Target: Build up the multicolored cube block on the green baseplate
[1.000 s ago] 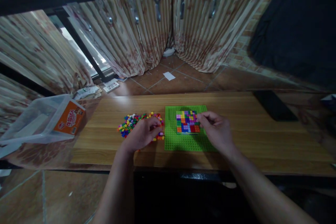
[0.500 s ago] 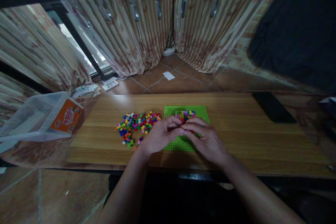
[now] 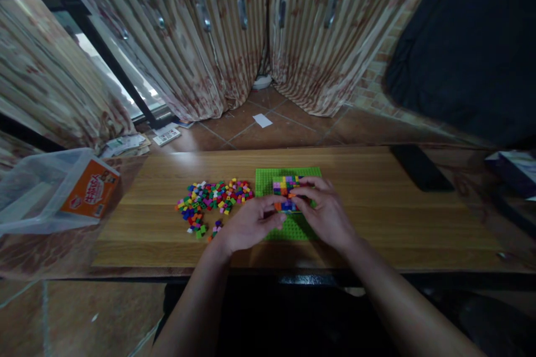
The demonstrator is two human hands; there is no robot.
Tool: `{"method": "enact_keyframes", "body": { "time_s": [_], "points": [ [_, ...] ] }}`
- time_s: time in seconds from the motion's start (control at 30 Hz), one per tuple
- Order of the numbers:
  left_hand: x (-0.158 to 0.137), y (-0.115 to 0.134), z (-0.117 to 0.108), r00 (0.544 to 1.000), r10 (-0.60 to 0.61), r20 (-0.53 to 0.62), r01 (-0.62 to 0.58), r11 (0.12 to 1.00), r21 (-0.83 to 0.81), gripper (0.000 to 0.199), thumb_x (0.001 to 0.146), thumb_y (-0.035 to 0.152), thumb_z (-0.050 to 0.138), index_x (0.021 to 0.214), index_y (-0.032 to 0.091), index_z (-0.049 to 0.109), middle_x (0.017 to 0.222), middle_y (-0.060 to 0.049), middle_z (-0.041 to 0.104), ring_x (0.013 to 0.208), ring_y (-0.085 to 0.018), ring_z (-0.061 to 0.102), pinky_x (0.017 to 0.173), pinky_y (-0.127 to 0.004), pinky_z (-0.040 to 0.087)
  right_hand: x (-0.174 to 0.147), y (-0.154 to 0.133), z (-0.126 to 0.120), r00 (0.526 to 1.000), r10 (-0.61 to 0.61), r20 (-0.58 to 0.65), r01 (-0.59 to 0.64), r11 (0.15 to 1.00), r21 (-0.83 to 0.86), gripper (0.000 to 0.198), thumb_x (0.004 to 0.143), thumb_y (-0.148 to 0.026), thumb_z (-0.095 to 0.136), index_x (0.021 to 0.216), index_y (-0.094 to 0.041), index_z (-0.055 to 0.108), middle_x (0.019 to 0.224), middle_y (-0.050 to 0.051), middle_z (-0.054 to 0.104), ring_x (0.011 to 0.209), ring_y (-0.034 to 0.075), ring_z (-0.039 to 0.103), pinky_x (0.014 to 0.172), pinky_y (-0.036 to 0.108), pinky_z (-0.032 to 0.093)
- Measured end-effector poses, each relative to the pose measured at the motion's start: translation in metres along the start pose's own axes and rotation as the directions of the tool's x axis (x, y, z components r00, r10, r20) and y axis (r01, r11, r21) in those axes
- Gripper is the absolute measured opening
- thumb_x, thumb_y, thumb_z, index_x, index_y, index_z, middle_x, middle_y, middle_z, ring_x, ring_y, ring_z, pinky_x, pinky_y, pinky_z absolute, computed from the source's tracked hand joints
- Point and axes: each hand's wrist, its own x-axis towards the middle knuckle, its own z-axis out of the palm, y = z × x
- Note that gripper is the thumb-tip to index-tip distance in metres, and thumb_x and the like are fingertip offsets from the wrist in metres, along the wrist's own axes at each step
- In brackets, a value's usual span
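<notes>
A green studded baseplate (image 3: 263,178) lies on the wooden table, bearing a patch of small coloured building bricks (image 3: 287,183) set in rows. My left hand (image 3: 251,224) is at the patch's left side, thumb and forefinger apart, the forefinger touching or just over the bricks. My right hand (image 3: 329,209) reaches over the patch from the right. Its thumb and forefinger pinch together around what looks like a small orange brick, partly hidden by the fingertips. Beside my left hand spreads a pile of loose building bricks (image 3: 213,194) in many colours.
A clear plastic bin (image 3: 39,201) with an orange label stands past the table's left end. On the table's right part lies a dark flat object (image 3: 421,167), like a phone or tablet. Curtains (image 3: 209,67) hang beyond the tabletop (image 3: 377,217), and a white paper (image 3: 262,120) lies on the floor.
My hands have drawn apart from each other, the left one shifting left and slightly down. More of the brick rows between them now shows. The whole view has shifted slightly.
</notes>
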Motion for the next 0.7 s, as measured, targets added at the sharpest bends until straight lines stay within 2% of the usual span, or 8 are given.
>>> {"method": "enact_keyframes", "body": {
  "time_s": [0.13,0.27,0.53,0.7],
  "points": [
    [0.001,-0.002,0.001,1.000,-0.010,-0.010,0.010,1.000,0.013,0.040,0.088,0.030,0.058,0.125,0.014,0.057,0.069,0.002,0.061,0.063,-0.012,0.057,0.061,-0.024,0.044,0.001,-0.003,-0.008,0.998,0.058,-0.033,-0.057,0.997,0.043,0.010,0.087,-0.026,0.064,0.089,-0.025,0.073,0.110,0.008,0.063,0.104,0.024,0.059,0.094,0.046,0.047],
    [0.002,-0.002,0.003,0.999,-0.003,0.035,0.002,1.000,0.019,0.043,0.089,0.030,0.057,0.129,0.014,0.054,0.071,0.001,0.061,0.063,-0.011,0.055,0.059,-0.022,0.043,0.001,0.003,-0.019,0.988,0.149,-0.045,-0.144,0.985,0.093,0.009,0.084,-0.031,0.067,0.085,-0.025,0.073,0.111,0.006,0.063,0.105,0.023,0.061,0.097,0.045,0.045],
    [0.006,-0.003,0.009,0.996,-0.016,0.087,0.009,0.997,0.080,0.052,0.089,0.033,0.056,0.137,0.014,0.045,0.067,0.004,0.053,0.057,-0.010,0.046,0.054,-0.022,0.036,-0.001,0.025,-0.033,0.962,0.232,0.147,-0.256,0.950,0.177,0.008,0.078,-0.034,0.072,0.081,-0.027,0.074,0.107,0.004,0.064,0.103,0.023,0.062,0.096,0.043,0.044],
    [0.007,-0.003,0.011,0.994,-0.010,0.105,-0.002,0.994,0.110,0.054,0.090,0.035,0.056,0.138,0.014,0.044,0.068,0.004,0.055,0.058,-0.010,0.046,0.055,-0.022,0.036,-0.001,0.026,-0.030,0.942,0.274,0.192,-0.307,0.937,0.170,0.006,0.075,-0.031,0.072,0.078,-0.026,0.073,0.103,0.003,0.066,0.098,0.021,0.063,0.093,0.041,0.044]
  ]
}}
